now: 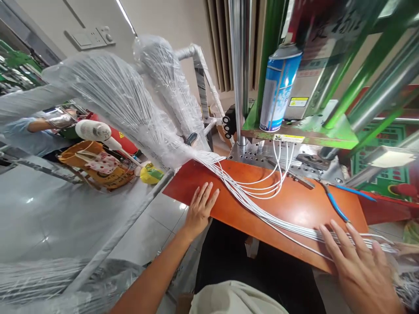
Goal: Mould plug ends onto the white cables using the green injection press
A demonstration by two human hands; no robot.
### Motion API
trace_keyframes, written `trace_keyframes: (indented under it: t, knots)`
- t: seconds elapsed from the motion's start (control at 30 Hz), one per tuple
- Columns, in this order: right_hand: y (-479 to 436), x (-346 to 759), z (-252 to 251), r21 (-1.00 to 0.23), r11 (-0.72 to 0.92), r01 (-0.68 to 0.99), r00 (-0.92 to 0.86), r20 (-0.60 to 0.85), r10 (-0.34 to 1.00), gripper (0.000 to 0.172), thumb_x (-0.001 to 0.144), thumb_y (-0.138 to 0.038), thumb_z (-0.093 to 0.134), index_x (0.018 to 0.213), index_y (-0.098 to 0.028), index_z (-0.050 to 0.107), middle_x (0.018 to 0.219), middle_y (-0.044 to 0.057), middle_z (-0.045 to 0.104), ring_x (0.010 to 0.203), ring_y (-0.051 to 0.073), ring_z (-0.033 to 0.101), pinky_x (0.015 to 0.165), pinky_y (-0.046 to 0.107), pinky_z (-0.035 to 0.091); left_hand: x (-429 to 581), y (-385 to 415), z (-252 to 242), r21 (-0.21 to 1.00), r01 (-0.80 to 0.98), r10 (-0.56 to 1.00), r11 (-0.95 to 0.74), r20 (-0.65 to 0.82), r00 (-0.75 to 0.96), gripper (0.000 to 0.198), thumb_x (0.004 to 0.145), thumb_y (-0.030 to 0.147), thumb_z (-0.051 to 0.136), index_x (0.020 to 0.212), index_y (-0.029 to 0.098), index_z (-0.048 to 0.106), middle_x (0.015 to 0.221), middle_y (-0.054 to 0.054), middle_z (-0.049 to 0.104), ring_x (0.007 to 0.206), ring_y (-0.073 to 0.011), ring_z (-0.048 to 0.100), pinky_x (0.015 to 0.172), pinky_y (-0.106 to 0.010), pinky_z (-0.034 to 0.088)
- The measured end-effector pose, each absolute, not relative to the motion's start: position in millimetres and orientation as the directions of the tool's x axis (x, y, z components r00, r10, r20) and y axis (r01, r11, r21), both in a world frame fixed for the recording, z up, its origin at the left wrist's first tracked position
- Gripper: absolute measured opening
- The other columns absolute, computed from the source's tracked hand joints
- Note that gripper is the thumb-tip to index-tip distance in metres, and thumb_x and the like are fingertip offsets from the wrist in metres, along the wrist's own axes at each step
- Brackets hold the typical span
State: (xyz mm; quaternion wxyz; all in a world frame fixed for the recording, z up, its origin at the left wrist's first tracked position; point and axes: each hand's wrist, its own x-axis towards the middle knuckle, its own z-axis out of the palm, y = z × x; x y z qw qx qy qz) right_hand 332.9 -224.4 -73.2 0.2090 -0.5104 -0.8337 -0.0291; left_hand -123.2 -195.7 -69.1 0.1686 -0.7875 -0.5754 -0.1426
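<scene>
An orange-red board point(310, 213) lies in front of me, with a white wire bundle point(258, 209) fanning across it. My left hand point(200, 209) rests open on the board's near edge, fingers spread and holding nothing. At the right, my right hand point(356, 266) lies over the bundle, with the wires passing under its palm and fingers. Blue-handled pliers point(337, 205) lie on the board just beyond those fingertips. Toward the far left the bundle runs into a large plastic-wrapped wire sheaf point(114, 104), and a second wrapped sheaf point(165, 83) hangs behind it.
A perforated steel plate point(248, 155) sits under a green machine frame point(301, 133) holding a blue spray can point(279, 87). At the left stand a white hair dryer point(93, 131), a yellow bag point(94, 165), and a co-worker's gloved hand point(60, 121).
</scene>
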Motion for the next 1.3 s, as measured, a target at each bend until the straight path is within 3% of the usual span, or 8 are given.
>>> trace_keyframes:
  t: [0.2, 0.3, 0.4, 0.6, 0.77, 0.9, 1.1, 1.3]
  knots:
    - [-209.4, 318.1, -56.7, -0.148, 0.58, 0.801, -0.502, 0.362, 0.785, 0.084, 0.087, -0.069, 0.062, 0.154, -0.024, 0.039, 0.145, 0.017, 0.057, 0.134, 0.042, 0.051, 0.109, 0.063, 0.038, -123.4, -201.3, -62.5, -0.031, 0.941, 0.881, -0.338, 0.342, 0.327, 0.086, 0.092, 0.04, 0.066, 0.163, 0.015, 0.025, 0.169, -0.02, 0.022, 0.158, -0.038, 0.017, 0.126, -0.061, 0.024]
    - [-190.1, 282.1, -34.7, -0.279, 0.574, 0.77, -0.501, 0.292, 0.814, 0.068, 0.086, -0.06, 0.073, 0.136, -0.021, 0.051, 0.131, 0.013, 0.063, 0.115, 0.03, 0.061, 0.095, 0.045, 0.051, -114.7, -196.3, -45.3, 0.138, 0.897, 0.867, -0.42, 0.352, 0.352, 0.088, 0.097, 0.062, 0.052, 0.163, 0.012, 0.022, 0.167, -0.024, 0.025, 0.157, -0.0384, 0.018, 0.124, -0.061, 0.028]
    - [-165.4, 238.2, -21.7, -0.311, 0.578, 0.754, -0.546, 0.194, 0.815, 0.047, 0.08, -0.049, 0.081, 0.111, -0.021, 0.059, 0.106, 0.008, 0.067, 0.093, 0.027, 0.064, 0.078, 0.041, 0.054, -78.5, -174.7, -16.3, 0.265, 0.796, 0.812, -0.544, 0.404, 0.42, 0.064, 0.107, 0.047, 0.038, 0.161, 0.014, 0.029, 0.16, -0.021, 0.041, 0.154, -0.0303, 0.033, 0.122, -0.052, 0.038]
    - [-134.6, 204.7, -41.2, -0.358, 0.665, 0.655, -0.662, 0.151, 0.734, 0.008, 0.09, -0.015, 0.06, 0.095, -0.019, 0.063, 0.085, 0.006, 0.071, 0.072, 0.023, 0.068, 0.064, 0.033, 0.05, 36.4, -75.8, 19.6, -0.056, 0.5, 0.468, -0.864, 0.273, 0.84, 0.046, 0.102, 0.012, 0.034, 0.135, 0.021, 0.064, 0.144, -0.004, 0.063, 0.147, -0.0142, 0.044, 0.125, -0.038, 0.033]
    - [-120.9, 232.2, -31.5, -0.786, 0.365, 0.5, -0.648, -0.059, 0.76, 0.024, 0.104, -0.037, 0.041, 0.09, -0.024, 0.057, 0.084, 0.002, 0.069, 0.068, 0.017, 0.062, 0.063, 0.029, 0.049, 64.6, -10.1, 12.4, -0.247, 0.371, 0.332, -0.895, 0.184, 0.925, 0.04, 0.107, 0.031, 0.04, 0.136, 0.018, 0.063, 0.149, -0.011, 0.056, 0.143, -0.0239, 0.049, 0.125, -0.052, 0.03]
    - [-110.8, 236.3, -15.6, -0.93, 0.047, 0.364, -0.612, -0.201, 0.765, 0.032, 0.102, -0.048, 0.045, 0.084, -0.023, 0.053, 0.076, 0.002, 0.067, 0.066, 0.017, 0.061, 0.062, 0.027, 0.049, 20.1, 7.3, 11.3, -0.237, 0.406, 0.387, -0.883, 0.122, 0.914, 0.047, 0.107, 0.043, 0.04, 0.136, 0.011, 0.06, 0.129, -0.014, 0.067, 0.127, -0.0254, 0.06, 0.126, -0.056, 0.024]
    - [-109.8, 229.7, -13.9, -0.901, 0.079, 0.427, -0.556, -0.192, 0.809, 0.029, 0.103, -0.042, 0.04, 0.083, -0.024, 0.053, 0.071, 0.002, 0.066, 0.061, 0.017, 0.06, 0.057, 0.027, 0.044, -64.8, 4.2, 18.0, -0.207, 0.68, 0.673, -0.703, 0.115, 0.731, 0.034, 0.107, 0.032, 0.045, 0.128, 0.012, 0.064, 0.128, -0.014, 0.069, 0.142, -0.0263, 0.049, 0.126, -0.059, 0.022]
    - [-124.7, 228.4, -14.0, -0.587, 0.483, 0.65, -0.402, 0.274, 0.874, 0.023, 0.101, -0.026, 0.036, 0.088, -0.023, 0.056, 0.069, 0.002, 0.065, 0.056, 0.017, 0.058, 0.055, 0.028, 0.037, -2.0, -75.9, 25.3, 0.046, 0.551, 0.54, -0.833, 0.287, 0.791, 0.052, 0.106, 0.047, 0.044, 0.141, 0.011, 0.055, 0.136, -0.015, 0.066, 0.131, -0.0247, 0.059, 0.114, -0.043, 0.044]
